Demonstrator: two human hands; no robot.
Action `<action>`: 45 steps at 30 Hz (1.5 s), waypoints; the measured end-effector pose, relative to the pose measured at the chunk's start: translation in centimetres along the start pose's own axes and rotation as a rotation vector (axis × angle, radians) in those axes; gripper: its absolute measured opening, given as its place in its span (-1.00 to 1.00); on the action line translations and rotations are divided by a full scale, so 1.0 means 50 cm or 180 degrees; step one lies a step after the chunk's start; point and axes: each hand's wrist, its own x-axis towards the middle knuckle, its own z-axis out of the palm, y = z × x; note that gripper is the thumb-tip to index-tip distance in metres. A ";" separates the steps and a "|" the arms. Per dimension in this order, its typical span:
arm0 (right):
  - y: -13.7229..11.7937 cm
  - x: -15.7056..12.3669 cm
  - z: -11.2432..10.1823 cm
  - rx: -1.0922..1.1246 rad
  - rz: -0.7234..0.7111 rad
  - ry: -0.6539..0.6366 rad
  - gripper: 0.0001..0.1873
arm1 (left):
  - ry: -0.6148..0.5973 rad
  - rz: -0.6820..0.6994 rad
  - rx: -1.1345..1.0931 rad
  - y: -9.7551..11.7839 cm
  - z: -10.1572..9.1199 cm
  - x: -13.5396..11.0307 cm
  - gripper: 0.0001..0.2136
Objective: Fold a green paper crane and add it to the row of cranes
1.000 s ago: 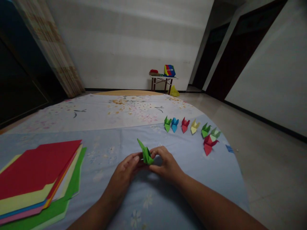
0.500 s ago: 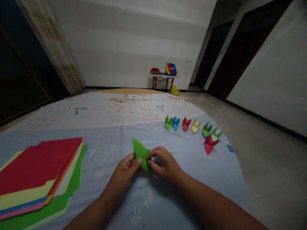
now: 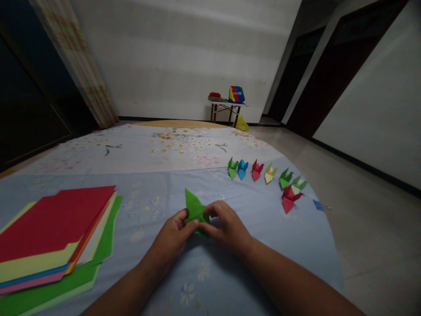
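A green folded-paper piece (image 3: 195,208) pinched over a round, cloth-covered bench (image 3: 184,124)

At the far left lies a loose stack of coloured paper sheets (image 3: 59,219), a red one uppermost, with pale yellow, blue, pink, orange, white and green edges fanned out beneath. To its right, a bare left hand (image 3: 176,230) reaches in from the near side; its grip is closed on the left part of the green piece, thumb on top, fingers partly hidden. The piece is between the two hands, one sharp point rising toward the far side; whether it touches the light-blue flowered cloth (image 3: 276,259) cannot be told. The bare right hand (image 3: 226,224) has a narrow grip, thumb and forefinger pinching the piece's right edge. Farther right and beyond, small folded-paper birds stand in a row: a green bird (image 3: 233,168), a blue bird (image 3: 242,170), a red bird (image 3: 257,170), a pale yellow bird (image 3: 271,174), a darker green bird (image 3: 285,179) and a pale green bird (image 3: 298,185). A second red bird (image 3: 289,201) stands nearer, partly covering the pale green one. At the bench's right edge shows a small blue object (image 3: 318,205), too unclear to name.
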 end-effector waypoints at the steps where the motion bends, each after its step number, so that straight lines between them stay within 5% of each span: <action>1: 0.001 0.001 -0.002 0.0113 0.0107 -0.0017 -0.83 | -0.0043 0.0014 -0.0004 0.001 -0.001 0.000 -0.70; 9: 0.016 0.007 -0.006 0.0987 0.0837 0.0071 -0.72 | -0.0052 0.0091 -0.0294 0.002 -0.010 0.010 -0.59; 18: 0.032 0.009 0.004 0.1653 0.0757 0.0010 -0.63 | 0.0298 0.0115 -0.0153 -0.002 -0.027 0.019 -0.54; 23: 0.034 0.013 -0.016 0.1200 0.0643 -0.0103 -0.81 | 0.0291 0.0106 -0.0138 -0.001 -0.033 0.021 -0.46; 30: 0.043 0.007 -0.039 0.1435 0.0534 -0.0675 -0.66 | 0.0329 -0.0071 -0.0169 0.003 -0.027 0.016 -0.43; 45: 0.040 0.009 -0.044 -0.0486 -0.0919 -0.0635 -0.82 | 0.0338 0.0132 0.0182 0.001 -0.030 0.014 -0.40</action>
